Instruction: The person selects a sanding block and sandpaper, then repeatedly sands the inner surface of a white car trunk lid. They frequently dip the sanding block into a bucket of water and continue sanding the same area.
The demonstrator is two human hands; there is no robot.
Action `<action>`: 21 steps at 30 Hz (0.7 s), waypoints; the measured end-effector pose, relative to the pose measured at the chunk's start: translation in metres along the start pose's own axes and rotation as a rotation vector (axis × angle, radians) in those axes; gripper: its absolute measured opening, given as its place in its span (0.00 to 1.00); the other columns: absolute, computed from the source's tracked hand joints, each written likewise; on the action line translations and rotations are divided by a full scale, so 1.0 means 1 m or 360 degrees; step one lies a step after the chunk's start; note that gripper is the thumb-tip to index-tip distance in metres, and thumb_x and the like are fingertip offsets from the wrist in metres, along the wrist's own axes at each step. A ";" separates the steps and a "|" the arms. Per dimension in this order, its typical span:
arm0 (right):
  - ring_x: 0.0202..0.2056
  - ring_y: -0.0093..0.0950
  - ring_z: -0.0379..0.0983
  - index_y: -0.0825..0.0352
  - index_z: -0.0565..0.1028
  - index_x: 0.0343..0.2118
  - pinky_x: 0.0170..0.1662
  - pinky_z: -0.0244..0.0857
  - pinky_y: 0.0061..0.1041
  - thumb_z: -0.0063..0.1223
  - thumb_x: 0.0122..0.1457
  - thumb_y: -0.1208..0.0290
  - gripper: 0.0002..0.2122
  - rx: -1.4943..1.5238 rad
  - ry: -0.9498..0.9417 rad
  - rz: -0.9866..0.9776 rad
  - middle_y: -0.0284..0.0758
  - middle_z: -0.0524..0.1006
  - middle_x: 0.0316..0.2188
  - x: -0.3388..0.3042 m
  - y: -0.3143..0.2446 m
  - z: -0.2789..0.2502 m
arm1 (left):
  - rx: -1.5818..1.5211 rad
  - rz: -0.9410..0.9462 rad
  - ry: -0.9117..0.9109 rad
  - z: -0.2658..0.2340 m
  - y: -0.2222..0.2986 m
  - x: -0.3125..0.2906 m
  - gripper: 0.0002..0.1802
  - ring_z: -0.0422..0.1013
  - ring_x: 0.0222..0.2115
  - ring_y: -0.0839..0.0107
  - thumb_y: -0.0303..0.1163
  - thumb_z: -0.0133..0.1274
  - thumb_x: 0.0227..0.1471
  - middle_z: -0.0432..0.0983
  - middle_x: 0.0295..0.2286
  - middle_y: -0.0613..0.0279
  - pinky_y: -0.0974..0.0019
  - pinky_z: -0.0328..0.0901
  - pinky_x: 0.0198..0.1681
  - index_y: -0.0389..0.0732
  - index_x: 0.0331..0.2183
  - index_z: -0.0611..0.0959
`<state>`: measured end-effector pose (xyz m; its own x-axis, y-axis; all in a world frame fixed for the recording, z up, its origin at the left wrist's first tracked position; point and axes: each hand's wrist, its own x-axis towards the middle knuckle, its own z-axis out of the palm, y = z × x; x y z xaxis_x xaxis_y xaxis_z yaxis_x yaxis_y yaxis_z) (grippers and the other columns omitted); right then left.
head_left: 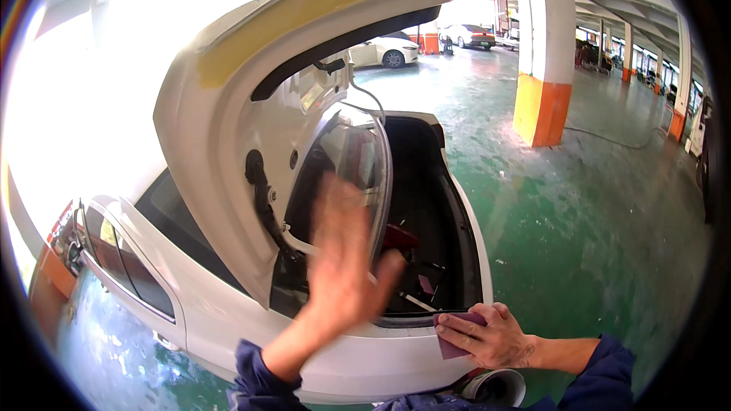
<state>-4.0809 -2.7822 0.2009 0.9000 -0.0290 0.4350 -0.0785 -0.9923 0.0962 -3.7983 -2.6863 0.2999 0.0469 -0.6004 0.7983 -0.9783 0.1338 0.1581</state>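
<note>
A piece of purple sandpaper [451, 351] is in my right hand [493, 339], its fingers laid over it against the rear edge of the white car [381, 354]. My left hand [339, 285] is raised in front of the open boot, holding nothing. Its fingers stretch upward with the thumb apart, though motion smears them. Above stands the lifted boot lid [205, 122], with a yellowish filler patch [285, 27] along its outer face. Dark lining and some small loose items show inside the boot [415, 205].
A white round container [502, 387] sits low beside my right forearm. Over the green floor [579, 259] stands a white pillar [542, 46] with a yellow and orange base. A hose [617, 139] lies on the floor. Parked cars [466, 35] are farther back.
</note>
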 end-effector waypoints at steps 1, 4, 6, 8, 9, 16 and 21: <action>0.48 0.29 0.64 0.51 0.74 0.63 0.50 0.55 0.31 0.63 0.55 0.62 0.30 0.0059 0.0016 0.0065 0.20 0.70 0.67 -0.004 0.000 0.001 | 0.0543 0.0062 0.0384 -0.006 -0.012 0.023 0.48 0.36 0.72 0.39 0.34 0.57 0.58 0.36 0.71 0.33 0.41 0.36 0.73 0.29 0.70 0.51; 0.48 0.32 0.65 0.56 0.72 0.64 0.51 0.56 0.33 0.65 0.55 0.63 0.31 0.0110 0.0036 0.0196 0.25 0.71 0.66 -0.014 -0.008 0.001 | 0.1086 -0.0107 0.0941 -0.019 -0.060 0.103 0.52 0.35 0.70 0.27 0.51 0.50 0.62 0.39 0.68 0.22 0.33 0.30 0.71 0.20 0.67 0.49; 0.49 0.34 0.66 0.60 0.73 0.63 0.52 0.57 0.35 0.64 0.55 0.65 0.30 0.0129 0.0078 0.0275 0.29 0.72 0.65 -0.019 -0.013 0.002 | 0.1100 -0.0098 0.1173 -0.013 -0.076 0.147 0.52 0.31 0.71 0.32 0.53 0.48 0.63 0.35 0.69 0.25 0.37 0.26 0.72 0.22 0.68 0.47; 0.49 0.36 0.66 0.65 0.75 0.60 0.52 0.59 0.37 0.63 0.54 0.66 0.28 0.0138 0.0107 0.0372 0.33 0.74 0.63 -0.025 -0.022 0.004 | 0.0968 0.0039 0.1400 0.014 -0.071 0.186 0.52 0.26 0.72 0.40 0.52 0.49 0.64 0.30 0.71 0.31 0.41 0.21 0.73 0.27 0.70 0.44; 0.49 0.37 0.66 0.65 0.75 0.61 0.52 0.59 0.37 0.63 0.55 0.67 0.28 0.0164 0.0080 0.0395 0.34 0.74 0.63 -0.028 -0.024 0.004 | 0.0881 0.0067 0.1291 0.030 -0.055 0.199 0.52 0.28 0.73 0.41 0.52 0.50 0.63 0.32 0.71 0.33 0.42 0.23 0.73 0.29 0.70 0.45; 0.50 0.43 0.65 0.74 0.68 0.64 0.55 0.58 0.43 0.56 0.57 0.73 0.29 0.0561 0.0196 0.0742 0.45 0.71 0.64 -0.060 -0.032 0.021 | -0.0161 0.1170 0.0445 0.072 0.094 0.186 0.50 0.50 0.70 0.45 0.46 0.62 0.53 0.50 0.70 0.44 0.46 0.51 0.70 0.33 0.68 0.60; 0.50 0.49 0.64 0.80 0.67 0.61 0.58 0.55 0.48 0.55 0.54 0.75 0.30 0.0356 0.0385 0.1089 0.54 0.70 0.60 -0.077 -0.051 0.012 | -0.1368 0.0365 -0.0598 0.111 0.124 0.021 0.47 0.54 0.67 0.37 0.45 0.51 0.66 0.48 0.67 0.26 0.53 0.54 0.69 0.24 0.68 0.49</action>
<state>-4.1410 -2.7308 0.1521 0.5606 -0.6450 0.5193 -0.4732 -0.7642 -0.4384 -3.9414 -2.7696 0.2714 -0.3407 -0.6811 0.6481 -0.4667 0.7209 0.5123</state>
